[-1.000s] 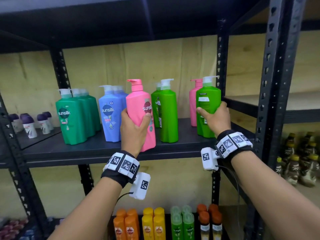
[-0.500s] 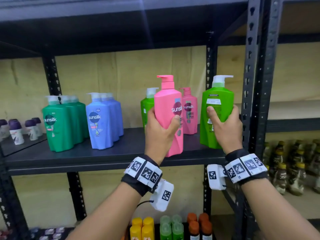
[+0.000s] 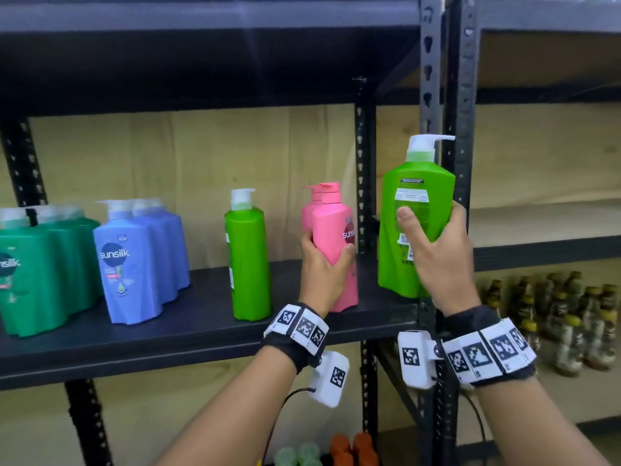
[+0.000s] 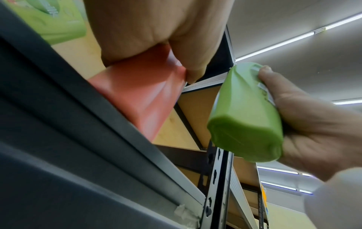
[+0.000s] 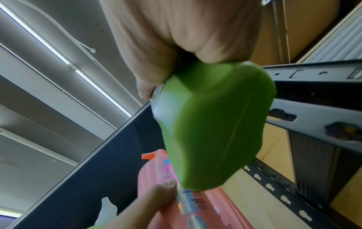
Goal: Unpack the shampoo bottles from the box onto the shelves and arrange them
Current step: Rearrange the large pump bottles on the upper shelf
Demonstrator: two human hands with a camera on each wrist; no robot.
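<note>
My left hand [image 3: 324, 264] grips a pink shampoo bottle [image 3: 332, 237] at the right end of the black shelf [image 3: 188, 334], its base on or just above the board, in front of a second pink bottle [image 3: 311, 210]. The left wrist view shows that pink bottle [image 4: 141, 99] from below. My right hand [image 3: 437, 253] holds a lime-green pump bottle [image 3: 416, 210] lifted clear of the shelf, by the right upright post [image 3: 430, 95]. The right wrist view shows its green base [image 5: 211, 131] in the air. Another lime-green bottle [image 3: 250, 260] stands left of my left hand.
Blue bottles [image 3: 134, 257] and dark green bottles [image 3: 37, 270] stand in rows at the shelf's left. A wooden shelf unit [image 3: 544, 223] adjoins on the right, with brown bottles [image 3: 571, 317] below. Small coloured bottles [image 3: 336, 452] sit on the lower shelf.
Both hands have carried their bottles to the right. The pink bottle has come down by the other pink one, and the green bottle has risen off the shelf toward the post.
</note>
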